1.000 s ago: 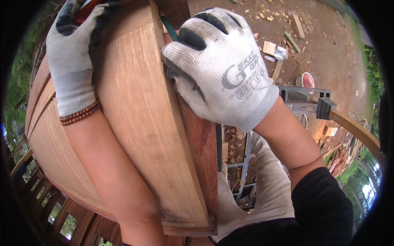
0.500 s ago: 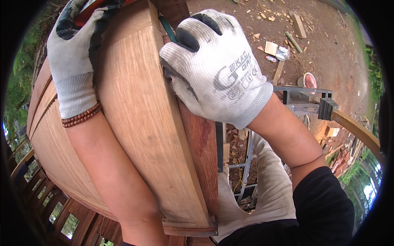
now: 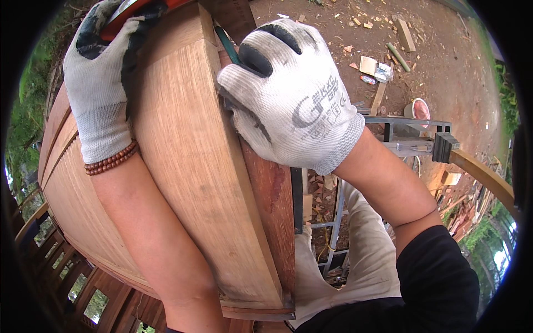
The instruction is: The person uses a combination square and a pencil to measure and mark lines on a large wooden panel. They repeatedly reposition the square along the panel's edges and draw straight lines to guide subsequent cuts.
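A pale, curved wooden block with layered planks fills the middle, with a reddish-brown board along its right side. At its far left end, my left hand, in a white glove with dark palm coating, is closed round a red-orange object; its kind is cut off by the upper edge. My left forearm lies along the wood. My right hand, gloved alike, is curled against the block's right edge. From its fingers sticks a thin dark-green, pencil-like stick; the tip by the wood is hidden.
A ladder stands by my legs below right. Beyond it are a metal frame, a wooden rail and a white bucket. Wood scraps litter the dirt ground. Dark slatted wood lies lower left.
My right hand has shifted slightly down along the block's edge, and more of the green stick shows. More of the red-orange object is visible in my left hand, which has barely moved.
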The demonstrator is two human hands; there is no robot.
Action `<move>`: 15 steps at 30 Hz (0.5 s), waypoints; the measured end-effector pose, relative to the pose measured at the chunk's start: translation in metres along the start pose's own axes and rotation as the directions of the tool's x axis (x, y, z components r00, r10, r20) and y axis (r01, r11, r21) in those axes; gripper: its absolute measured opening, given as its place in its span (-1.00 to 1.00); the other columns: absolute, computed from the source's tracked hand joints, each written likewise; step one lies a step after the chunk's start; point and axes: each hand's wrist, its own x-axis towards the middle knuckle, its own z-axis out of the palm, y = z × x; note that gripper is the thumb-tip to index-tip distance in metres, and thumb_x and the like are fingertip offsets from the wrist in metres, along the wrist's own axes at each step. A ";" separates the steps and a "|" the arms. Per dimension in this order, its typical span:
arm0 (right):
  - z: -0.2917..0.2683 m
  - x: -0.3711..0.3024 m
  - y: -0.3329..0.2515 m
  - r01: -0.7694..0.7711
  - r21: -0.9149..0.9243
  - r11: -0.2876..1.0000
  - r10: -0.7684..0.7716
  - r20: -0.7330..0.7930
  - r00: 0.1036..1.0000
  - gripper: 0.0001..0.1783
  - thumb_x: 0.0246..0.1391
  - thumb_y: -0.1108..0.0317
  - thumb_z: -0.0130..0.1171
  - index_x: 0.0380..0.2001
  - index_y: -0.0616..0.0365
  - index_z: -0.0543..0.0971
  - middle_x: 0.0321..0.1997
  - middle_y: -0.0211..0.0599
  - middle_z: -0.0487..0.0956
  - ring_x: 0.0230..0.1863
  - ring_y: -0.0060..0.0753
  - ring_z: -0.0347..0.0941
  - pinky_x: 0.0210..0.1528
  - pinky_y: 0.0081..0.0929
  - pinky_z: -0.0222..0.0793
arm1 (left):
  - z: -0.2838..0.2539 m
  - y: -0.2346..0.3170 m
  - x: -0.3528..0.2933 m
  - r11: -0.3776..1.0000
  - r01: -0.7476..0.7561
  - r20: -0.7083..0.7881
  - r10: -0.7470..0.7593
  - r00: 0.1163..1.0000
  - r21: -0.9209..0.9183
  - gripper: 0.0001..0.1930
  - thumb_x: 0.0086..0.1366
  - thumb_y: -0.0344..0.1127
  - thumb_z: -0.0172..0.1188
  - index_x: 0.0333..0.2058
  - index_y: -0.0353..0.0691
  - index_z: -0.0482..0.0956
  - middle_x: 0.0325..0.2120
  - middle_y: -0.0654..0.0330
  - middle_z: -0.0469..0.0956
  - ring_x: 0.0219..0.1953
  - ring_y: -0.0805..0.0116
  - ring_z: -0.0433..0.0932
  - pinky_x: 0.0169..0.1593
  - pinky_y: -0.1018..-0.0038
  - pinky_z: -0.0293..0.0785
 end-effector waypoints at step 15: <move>-0.012 0.001 0.002 -0.026 0.005 1.000 0.026 0.086 0.996 -0.59 -0.25 0.26 0.36 -0.21 0.01 0.62 -0.10 -0.10 0.52 0.04 0.10 0.45 0.17 0.12 0.30 | 0.003 0.004 -0.003 0.993 -0.059 -0.042 0.064 0.997 0.103 -0.58 0.27 -0.53 0.35 0.12 -0.38 0.58 -0.02 0.16 0.65 -0.01 0.44 0.61 0.15 0.50 0.51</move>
